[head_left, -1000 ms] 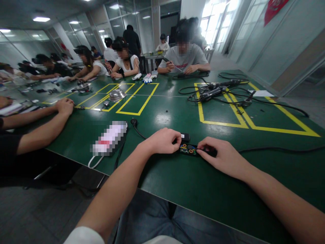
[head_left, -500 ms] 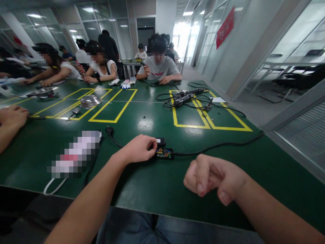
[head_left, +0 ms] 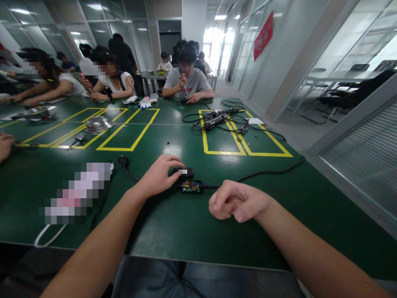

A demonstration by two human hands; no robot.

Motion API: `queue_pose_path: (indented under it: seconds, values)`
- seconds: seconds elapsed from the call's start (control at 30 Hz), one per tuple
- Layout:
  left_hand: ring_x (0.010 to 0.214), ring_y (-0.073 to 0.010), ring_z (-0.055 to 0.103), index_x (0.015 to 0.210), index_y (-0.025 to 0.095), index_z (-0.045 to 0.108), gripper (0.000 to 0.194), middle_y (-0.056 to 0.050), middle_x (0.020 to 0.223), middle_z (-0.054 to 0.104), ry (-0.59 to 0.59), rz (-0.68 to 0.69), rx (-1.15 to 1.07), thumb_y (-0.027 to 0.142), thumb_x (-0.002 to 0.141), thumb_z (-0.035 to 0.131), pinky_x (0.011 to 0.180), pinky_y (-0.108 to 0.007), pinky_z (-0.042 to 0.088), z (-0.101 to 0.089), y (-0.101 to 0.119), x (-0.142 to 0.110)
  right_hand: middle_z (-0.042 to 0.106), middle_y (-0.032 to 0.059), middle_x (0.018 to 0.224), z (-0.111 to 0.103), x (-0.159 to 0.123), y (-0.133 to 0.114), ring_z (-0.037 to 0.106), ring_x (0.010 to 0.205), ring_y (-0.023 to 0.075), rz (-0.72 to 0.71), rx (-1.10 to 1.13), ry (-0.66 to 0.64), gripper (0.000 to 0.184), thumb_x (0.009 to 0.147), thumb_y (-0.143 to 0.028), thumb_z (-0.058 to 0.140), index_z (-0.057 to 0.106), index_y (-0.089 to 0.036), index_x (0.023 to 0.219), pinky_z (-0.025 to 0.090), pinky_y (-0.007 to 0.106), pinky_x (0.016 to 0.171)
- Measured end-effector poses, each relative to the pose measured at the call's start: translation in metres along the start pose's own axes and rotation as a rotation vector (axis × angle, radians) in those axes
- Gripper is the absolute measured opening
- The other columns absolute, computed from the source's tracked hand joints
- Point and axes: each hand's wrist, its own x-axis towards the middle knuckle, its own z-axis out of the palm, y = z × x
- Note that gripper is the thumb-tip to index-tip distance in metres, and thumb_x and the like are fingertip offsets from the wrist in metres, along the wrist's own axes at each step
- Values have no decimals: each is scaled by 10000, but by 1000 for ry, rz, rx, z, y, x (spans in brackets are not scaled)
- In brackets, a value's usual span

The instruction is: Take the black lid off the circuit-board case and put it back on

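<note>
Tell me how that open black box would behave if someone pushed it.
The open box is probably fragile, since its circuit parts lie bare. Being low and flat, it would likely slide rather than roll, and the black cord at its right end might drag.

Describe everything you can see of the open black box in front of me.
The open black box is small, oblong and plastic-looking, lying flat on the green table with its open side up. Inside, a circuit board shows two copper-coloured rings and bits of blue and yellow. A black cord leaves its right end. Your left hand is close by; whether it touches the box is unclear.
</note>
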Motion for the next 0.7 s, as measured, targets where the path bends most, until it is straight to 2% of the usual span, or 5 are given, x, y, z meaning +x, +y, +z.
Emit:
queue_pose_path:
  seconds: [0.17, 0.27, 0.5, 0.6, 0.7]
  values:
    - [1251, -294, 731, 1269, 230, 827, 306, -105, 1351, 796, -97, 39, -14, 252, 1014, 660, 1164, -475, 552, 4, -5, 2, 520, -32, 692, -7, -6, 0, 362, 586, 102, 36, -74, 51, 310, 839, -301, 884, 893, -221, 1138, 261, 291, 562]
    - [1208, -280, 748, 1297, 219, 814, 313, -103, 1313, 814, -125, 27, -11, 223, 1020, 667, 1131, -448, 563, 5, -5, 3, 577, -12, 702, -9, -8, -3, 406, 572, 108, 39, -92, 80, 265, 823, -300, 866, 895, -232, 1078, 269, 303, 567]
    - [1195, -281, 724, 1366, 184, 768, 355, -121, 1303, 800, -49, -4, -88, 266, 1031, 684, 1115, -444, 547, -2, 6, 1, 393, -57, 619, -2, -1, -15, 316, 546, 129, 82, -80, 266, 245, 729, -344, 833, 843, -210, 934, 269, 315, 578]
    - [1123, -257, 737, 1373, 189, 770, 386, -107, 1277, 800, -73, 22, -214, 284, 1000, 732, 1001, -378, 575, -7, 14, -1, 367, -44, 654, -1, 5, -22, 299, 563, 145, 43, -135, 528, 196, 661, -306, 711, 747, -215, 831, 282, 326, 583]
    - [1075, -236, 752, 1320, 192, 797, 367, -94, 1227, 809, -170, 61, -285, 280, 964, 781, 978, -347, 567, -10, 20, -3, 427, -13, 704, -7, 9, -22, 356, 603, 175, 36, -444, 853, 203, 588, -299, 605, 605, -246, 784, 325, 344, 593]
